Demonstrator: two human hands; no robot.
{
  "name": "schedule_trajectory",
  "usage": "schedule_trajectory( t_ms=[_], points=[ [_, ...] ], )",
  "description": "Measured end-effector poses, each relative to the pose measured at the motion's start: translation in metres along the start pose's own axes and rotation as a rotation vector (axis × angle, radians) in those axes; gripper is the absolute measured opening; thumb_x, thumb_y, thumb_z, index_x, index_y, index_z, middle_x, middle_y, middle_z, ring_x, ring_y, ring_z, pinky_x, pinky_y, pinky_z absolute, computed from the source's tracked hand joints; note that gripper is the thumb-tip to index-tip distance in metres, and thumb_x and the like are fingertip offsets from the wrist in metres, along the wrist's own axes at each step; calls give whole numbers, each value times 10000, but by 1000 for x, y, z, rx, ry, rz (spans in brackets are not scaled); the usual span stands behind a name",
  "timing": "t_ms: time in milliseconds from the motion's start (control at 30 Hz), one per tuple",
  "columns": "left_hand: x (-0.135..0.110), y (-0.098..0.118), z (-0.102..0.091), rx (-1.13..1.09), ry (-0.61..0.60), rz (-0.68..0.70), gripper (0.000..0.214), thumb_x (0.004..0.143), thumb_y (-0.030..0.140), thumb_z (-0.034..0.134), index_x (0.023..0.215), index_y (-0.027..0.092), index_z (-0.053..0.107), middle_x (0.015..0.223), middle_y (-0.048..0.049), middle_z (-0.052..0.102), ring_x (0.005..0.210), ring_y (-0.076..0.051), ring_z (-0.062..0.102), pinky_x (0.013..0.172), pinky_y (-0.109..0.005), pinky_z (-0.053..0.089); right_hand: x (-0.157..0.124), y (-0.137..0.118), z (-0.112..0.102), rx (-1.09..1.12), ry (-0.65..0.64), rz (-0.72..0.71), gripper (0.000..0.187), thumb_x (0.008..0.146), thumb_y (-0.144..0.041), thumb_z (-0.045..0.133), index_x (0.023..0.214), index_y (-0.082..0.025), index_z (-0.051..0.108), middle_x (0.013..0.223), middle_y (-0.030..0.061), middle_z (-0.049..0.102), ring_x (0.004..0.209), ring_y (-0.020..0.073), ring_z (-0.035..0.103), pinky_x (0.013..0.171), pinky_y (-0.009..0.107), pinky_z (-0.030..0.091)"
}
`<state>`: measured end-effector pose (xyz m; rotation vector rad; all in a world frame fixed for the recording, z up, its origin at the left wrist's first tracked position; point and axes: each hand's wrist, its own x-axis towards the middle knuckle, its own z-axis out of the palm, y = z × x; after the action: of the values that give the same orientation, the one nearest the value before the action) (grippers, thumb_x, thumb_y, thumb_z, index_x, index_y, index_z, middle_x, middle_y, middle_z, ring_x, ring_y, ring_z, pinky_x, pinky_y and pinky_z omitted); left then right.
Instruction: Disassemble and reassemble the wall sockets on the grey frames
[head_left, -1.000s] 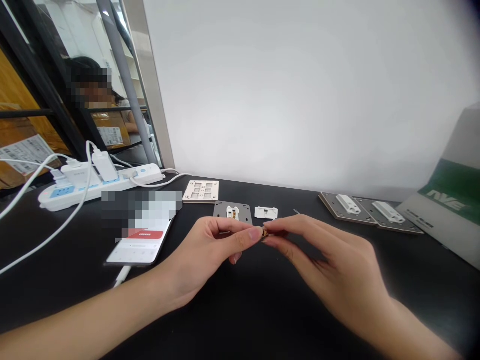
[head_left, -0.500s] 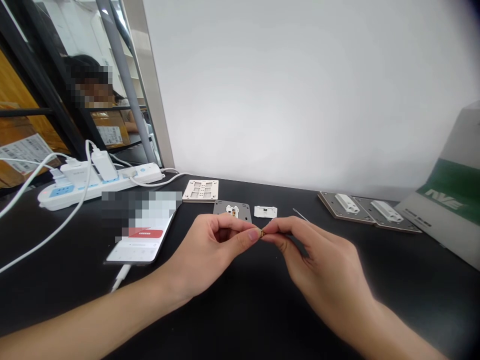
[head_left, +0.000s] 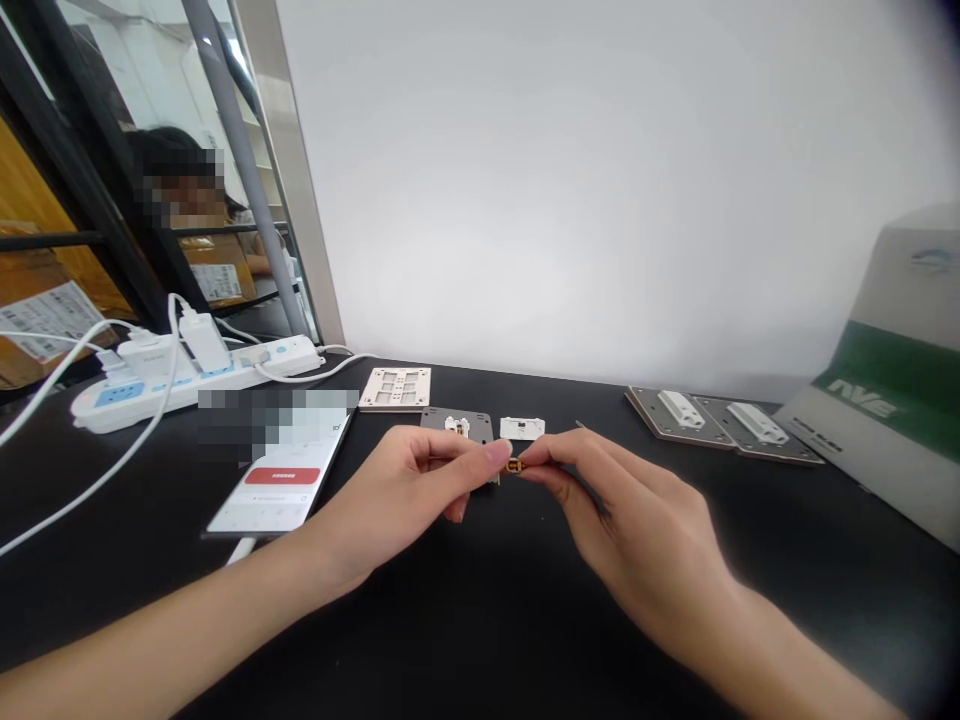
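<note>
Between the thumb and forefinger of my right hand (head_left: 637, 510) is a small brass contact piece (head_left: 514, 466), partly covered by the fingertips. My left hand (head_left: 420, 490) is pinched just to its left, and a thin brass-coloured strip (head_left: 499, 478) shows under the thumb tip. Behind my left fingers lies a grey switch plate (head_left: 480, 428) with a white plastic housing (head_left: 454, 425) on it; my hand hides part of both. A small white rectangular cover (head_left: 523, 429) rests on the table just beyond the brass piece.
A cream frame plate (head_left: 396, 388) lies farther back. At right are two grey plates (head_left: 709, 432) with white rockers, beside a green-and-white bag (head_left: 877, 370). A phone (head_left: 281, 475), its cable, and a power strip (head_left: 202, 378) stand left. Behind the frame a person is partly visible.
My fingertips have moved slightly apart, so more of the brass contact piece shows at my right fingertips. The view has shifted slightly.
</note>
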<state>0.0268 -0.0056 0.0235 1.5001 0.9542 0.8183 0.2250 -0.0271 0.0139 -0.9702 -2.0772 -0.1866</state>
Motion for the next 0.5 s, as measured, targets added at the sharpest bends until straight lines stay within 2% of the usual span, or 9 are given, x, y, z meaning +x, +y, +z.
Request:
schedule_trajectory(
  t_ms=[133,333,433,500],
  points=[
    [0,4,0,-12,-46,17,250,829,452,683,747,219,723,624,48,500,625,-99,420,584,-230,331,1,2,-1,6,-24,-53,98,945,-120,514,965,-188,581,795,-4,631,680,96,585,642,200,461],
    [6,14,-6,162,-110,-46,284,810,470,691,747,194,713,621,43,505,626,-102,433,570,-220,339,2,5,-2,49,-66,-139,104,961,-123,470,963,-145,572,801,42,637,690,142,559,643,273,461],
    [7,16,-10,264,-138,-25,306,833,483,656,760,187,680,652,37,516,630,-108,445,569,-228,343,11,10,-14,-32,-182,-180,132,970,-197,479,926,-153,596,796,45,638,705,163,573,662,301,466],
    [4,13,-14,333,-121,41,293,876,474,600,805,195,655,682,32,518,633,-114,456,571,-235,360,17,20,-29,-175,-262,-133,182,975,-267,475,921,-160,612,829,57,655,740,185,605,690,323,478]
  ],
)
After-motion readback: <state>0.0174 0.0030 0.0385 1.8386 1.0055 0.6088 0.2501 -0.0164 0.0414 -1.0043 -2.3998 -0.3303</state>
